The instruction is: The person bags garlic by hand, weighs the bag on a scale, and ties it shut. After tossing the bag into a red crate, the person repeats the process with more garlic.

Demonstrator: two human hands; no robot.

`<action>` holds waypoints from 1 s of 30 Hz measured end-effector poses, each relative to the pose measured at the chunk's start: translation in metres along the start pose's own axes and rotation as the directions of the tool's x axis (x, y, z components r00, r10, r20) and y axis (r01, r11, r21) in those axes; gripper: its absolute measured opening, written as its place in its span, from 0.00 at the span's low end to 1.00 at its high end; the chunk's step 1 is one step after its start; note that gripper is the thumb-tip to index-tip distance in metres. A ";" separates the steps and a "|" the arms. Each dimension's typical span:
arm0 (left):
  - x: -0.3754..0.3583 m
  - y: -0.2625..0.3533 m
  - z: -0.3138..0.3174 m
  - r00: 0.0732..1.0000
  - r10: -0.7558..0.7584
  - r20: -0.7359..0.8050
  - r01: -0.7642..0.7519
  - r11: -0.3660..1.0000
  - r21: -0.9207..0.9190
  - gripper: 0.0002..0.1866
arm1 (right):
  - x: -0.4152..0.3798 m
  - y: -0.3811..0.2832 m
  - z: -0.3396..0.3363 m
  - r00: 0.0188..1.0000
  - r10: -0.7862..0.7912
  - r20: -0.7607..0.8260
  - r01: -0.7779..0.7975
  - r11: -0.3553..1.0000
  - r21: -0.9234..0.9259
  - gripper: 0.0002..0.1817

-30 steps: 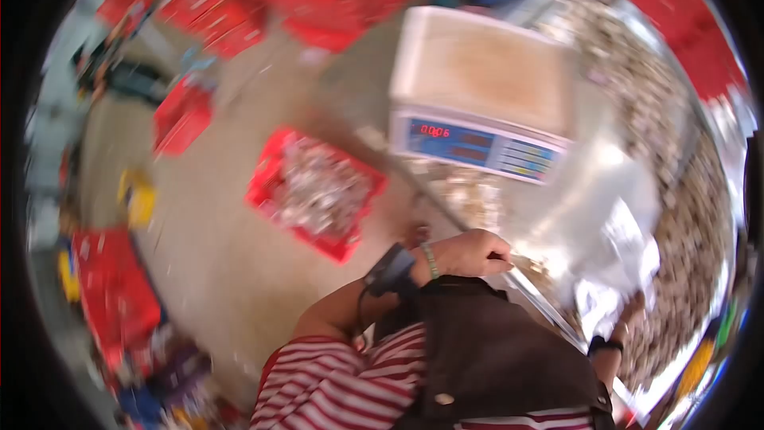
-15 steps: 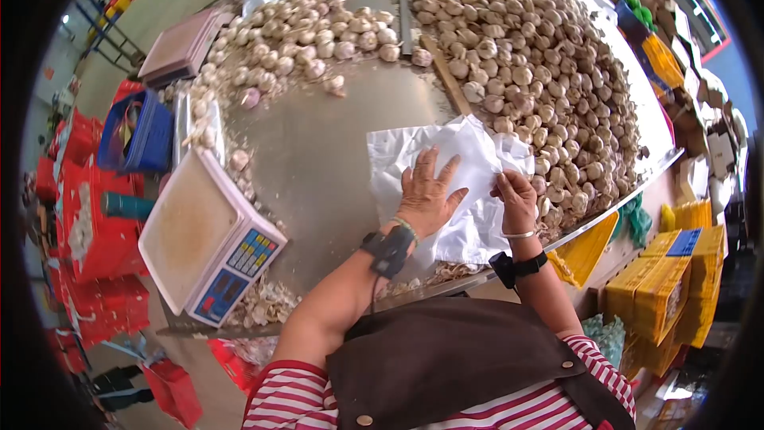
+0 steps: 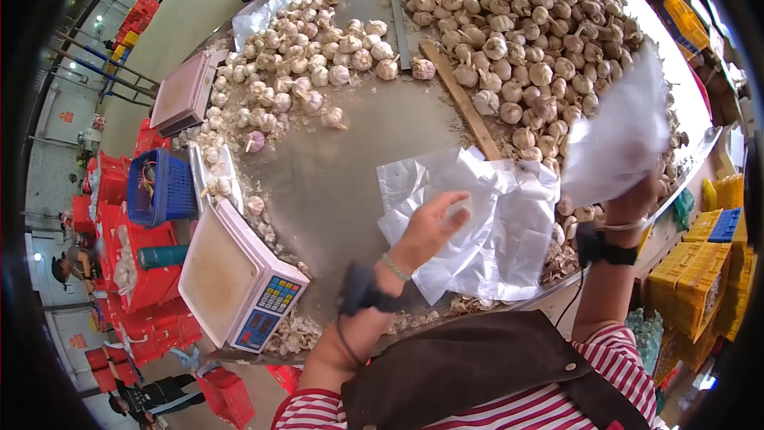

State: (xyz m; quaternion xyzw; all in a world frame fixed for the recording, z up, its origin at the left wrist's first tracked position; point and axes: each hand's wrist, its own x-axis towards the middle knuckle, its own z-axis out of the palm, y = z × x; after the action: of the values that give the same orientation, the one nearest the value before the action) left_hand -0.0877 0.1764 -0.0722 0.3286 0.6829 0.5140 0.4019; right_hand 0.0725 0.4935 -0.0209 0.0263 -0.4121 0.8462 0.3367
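Note:
My right hand (image 3: 633, 197) is raised at the right, gripping one clear plastic bag (image 3: 619, 139) by its lower part. That bag is blurred by motion and stands up in front of the garlic heap (image 3: 517, 24). Nearer the middle, my left hand (image 3: 430, 232) holds nothing, its fingers and thumb apart. It overlaps the left part of a pile of flat plastic bags (image 3: 509, 227), which lies crumpled on the metal table (image 3: 318, 183) near its front edge. A wooden strip (image 3: 461, 99) borders the heap, its near end at the bags.
A pink-and-white digital scale (image 3: 239, 279) stands at the left front, with a second scale (image 3: 185, 91) behind it. Loose garlic bulbs (image 3: 318, 56) cover the back left. Blue baskets (image 3: 163, 187), red crates (image 3: 151, 271) and yellow crates (image 3: 688, 271) stand around the table. People are at far left.
My right hand has lifted one plastic bag off the pile and swung it up to the right. My left hand has come off the bags' middle toward their left side. The view has shifted.

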 end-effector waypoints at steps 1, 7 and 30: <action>-0.007 0.016 -0.008 0.996 0.051 -0.080 -0.077 0.923 -0.377 0.37 | 0.005 0.025 0.059 0.977 0.056 -0.205 -0.125 0.930 -0.345 0.15; -0.061 0.020 -0.026 0.966 -0.138 -0.221 -0.086 0.633 -0.769 0.24 | -0.003 0.162 0.174 0.454 0.554 0.698 0.257 0.669 -0.697 0.10; -0.152 -0.024 -0.104 0.548 -0.349 -0.760 -0.538 0.549 -0.640 0.17 | 0.043 0.258 0.195 0.587 0.760 0.279 -0.050 0.378 -0.924 0.25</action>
State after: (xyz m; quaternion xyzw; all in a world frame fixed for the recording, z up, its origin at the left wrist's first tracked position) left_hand -0.1103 -0.0066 -0.0482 -0.1435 0.4343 0.8837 0.0990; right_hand -0.1588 0.2656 -0.0543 0.0522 -0.8494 0.5122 -0.1163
